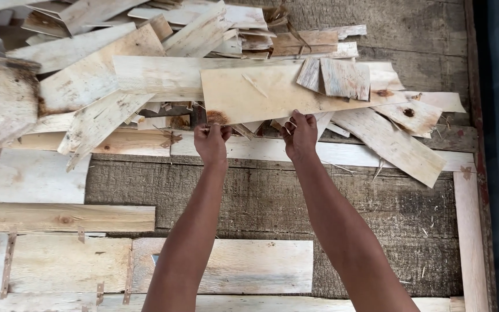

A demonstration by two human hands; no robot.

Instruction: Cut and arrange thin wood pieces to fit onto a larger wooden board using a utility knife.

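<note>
Both hands, the left hand [212, 140] and right hand [300, 134], are clamped on the near edge of a thin sheet [272, 92] atop the scrap pile [99, 86], spaced apart seemingly to keep it level above the table [272, 190].

Pale flat boards [53, 218] lie on rough dark planks [272, 196].

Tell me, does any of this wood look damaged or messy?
Yes. The heap of thin wood sheets lies crisscrossed, with splintered, broken edges. Both hands, left and right, grip one pale sheet; two loose scraps rest on it.
</note>
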